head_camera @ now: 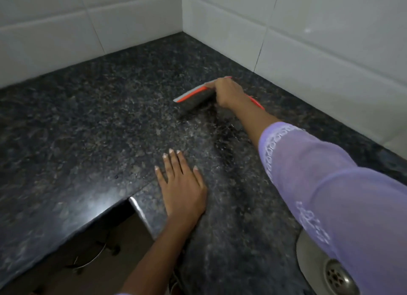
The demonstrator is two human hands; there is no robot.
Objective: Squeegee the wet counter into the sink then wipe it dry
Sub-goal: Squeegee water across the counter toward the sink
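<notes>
Lilac sleeve (330,184) reaches over the sink (308,250); right hand (229,92) grips an orange squeegee (193,95) on speckled granite counter (88,118), left hand (182,184) flat beside, white-tiled walls (308,30) beyond.

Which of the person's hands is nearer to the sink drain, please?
The left. The left hand lies flat on the counter, up and left of the sink drain. The right hand grips the squeegee far back, near the tiled wall corner.

The right arm is stretched far forward, its grip (229,92) curled closed. The left grip (182,184) lies flat, fingers straight.
</notes>
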